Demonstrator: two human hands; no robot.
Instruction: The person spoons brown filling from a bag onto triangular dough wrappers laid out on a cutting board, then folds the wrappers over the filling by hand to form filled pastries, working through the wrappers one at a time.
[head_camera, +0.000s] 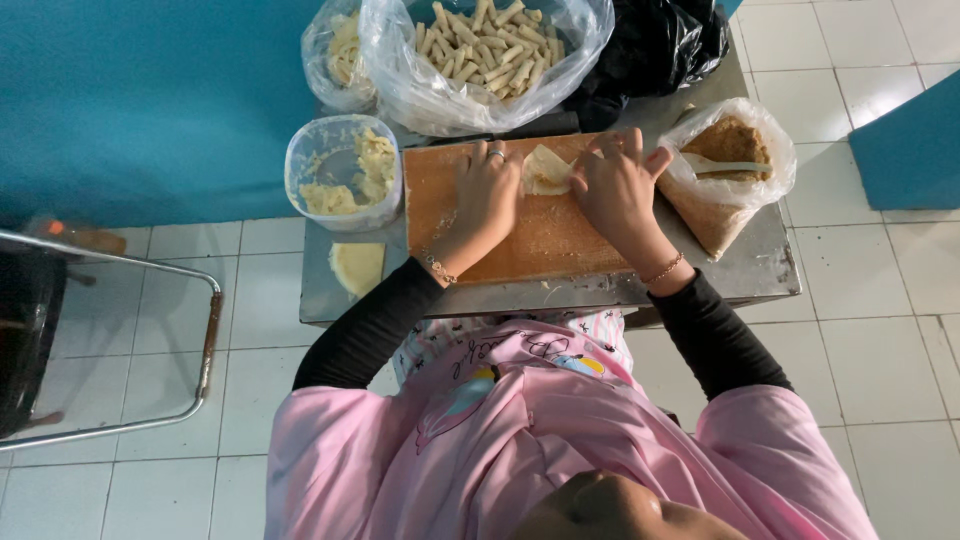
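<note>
Seen from above, two hands are laid on a wooden board (520, 235) set in the middle of a small metal table (760, 270). The left hand (487, 195) is pressed palm down, fingers curled over one edge of a pale dough wrapper (546, 170) near the board's far edge. The right hand (617, 185) is bent at the wrist, its fingertips pinching the wrapper's other side. Both forearms are sleeved in black. A plastic tub of filling (343, 172) is placed at the table's left edge, a bag of brown crumbs (725, 170) at its right edge, and a bag of rolled sticks (485, 50) at the far edge.
</note>
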